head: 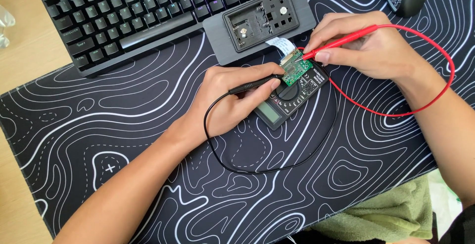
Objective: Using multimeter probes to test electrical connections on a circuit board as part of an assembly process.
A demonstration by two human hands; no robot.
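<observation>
Bench: pale wood, bare at left edge. Desk mat: black with white contour lines, covered most of bench. Keyboard: black, lay along mat's far edge. Green towel: lay at near right. Light: bright, even daylight.

two probes, one multimeter, one keyboard

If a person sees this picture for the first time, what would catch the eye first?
Probably the two hands at the centre: the left hand holds a black probe and the right hand a red probe, both tips on a small green circuit board lying over a black multimeter. The black mat with white wavy lines also stands out.
</observation>
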